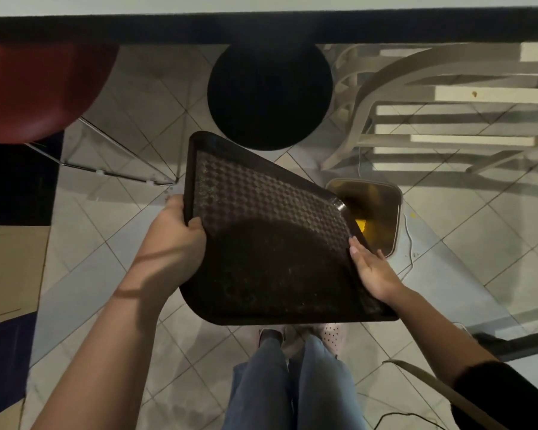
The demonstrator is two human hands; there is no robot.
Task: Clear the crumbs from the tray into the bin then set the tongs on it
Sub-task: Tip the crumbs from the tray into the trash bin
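A dark brown textured tray [261,212] is held above the tiled floor, tilted with its right corner over a small square bin [381,209]. Fine crumbs speckle the tray's surface. My left hand [174,234] grips the tray's left edge, thumb on top. My right hand [373,271] lies flat with straight fingers on the tray's right side, near the rim. Inside the bin there is yellow material. No tongs are in view.
A round black table base [269,94] stands beyond the tray. A white slatted chair [448,113] is at the right, a red seat [35,88] at the upper left. White cables [409,243] run by the bin. My legs and feet [292,377] are below.
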